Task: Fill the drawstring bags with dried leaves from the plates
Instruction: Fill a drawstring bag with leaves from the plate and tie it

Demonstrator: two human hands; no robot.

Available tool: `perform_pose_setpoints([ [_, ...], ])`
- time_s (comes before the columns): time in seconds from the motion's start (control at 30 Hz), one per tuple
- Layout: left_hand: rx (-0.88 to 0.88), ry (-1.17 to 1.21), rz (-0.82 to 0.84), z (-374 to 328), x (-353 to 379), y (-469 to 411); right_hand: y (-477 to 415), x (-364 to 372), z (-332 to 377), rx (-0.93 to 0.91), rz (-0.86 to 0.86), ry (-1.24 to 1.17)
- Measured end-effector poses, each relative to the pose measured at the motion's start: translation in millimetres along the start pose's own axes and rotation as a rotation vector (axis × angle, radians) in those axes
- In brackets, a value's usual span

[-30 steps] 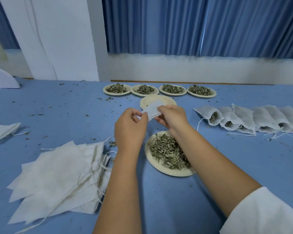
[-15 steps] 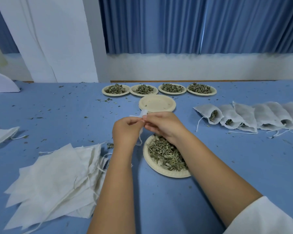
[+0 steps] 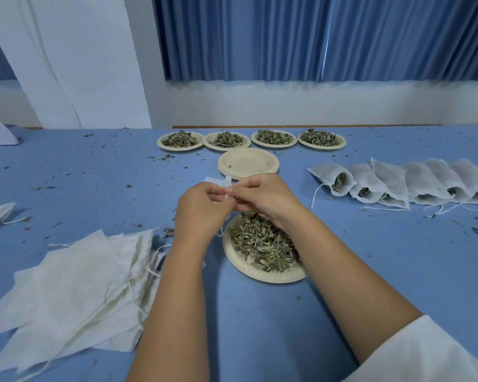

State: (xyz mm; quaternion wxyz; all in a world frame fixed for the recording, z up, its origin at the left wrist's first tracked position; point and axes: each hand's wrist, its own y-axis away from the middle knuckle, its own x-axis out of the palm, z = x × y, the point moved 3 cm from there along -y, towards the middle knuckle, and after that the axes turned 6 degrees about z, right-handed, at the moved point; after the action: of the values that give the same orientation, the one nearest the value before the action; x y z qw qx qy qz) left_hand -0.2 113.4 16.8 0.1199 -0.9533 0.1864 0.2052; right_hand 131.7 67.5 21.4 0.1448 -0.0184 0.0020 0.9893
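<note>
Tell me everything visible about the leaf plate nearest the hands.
The near plate is round, pale beige, paper-like, with an embossed rim. It lies flat on the blue table, heaped with grey-green dried leaves. The right hand, pinching a drawstring bag with the left hand, hangs above its far edge; the wrist hides part.

- Bright, even, cool light from above; no glare anywhere.
- Soft, faint shadows lie on the table point(image 3: 66, 166) under the arms point(image 3: 177, 299) and beside the near plate point(image 3: 262, 275).
- Wide-angle bend: curtain point(image 3: 315, 37) folds lean at upper right.
- Centre sharp; lower corners softer, sleeve point(image 3: 425, 354) slightly smeared.
</note>
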Motion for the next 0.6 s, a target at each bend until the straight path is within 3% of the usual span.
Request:
perform_pose_setpoints([
  [0.2, 0.039, -0.074, -0.127, -1, 0, 2, 4, -9, 6, -0.01, -0.016, 0.084],
  [0.47, 0.092, -0.099, -0.383, -4, -5, 8, 4, -20, 10, -0.047, -0.098, 0.551],
  [0.6, 0.129, -0.231, -0.306, -2, -1, 4, 4, -18, 9, -0.08, -0.062, 0.672],
])
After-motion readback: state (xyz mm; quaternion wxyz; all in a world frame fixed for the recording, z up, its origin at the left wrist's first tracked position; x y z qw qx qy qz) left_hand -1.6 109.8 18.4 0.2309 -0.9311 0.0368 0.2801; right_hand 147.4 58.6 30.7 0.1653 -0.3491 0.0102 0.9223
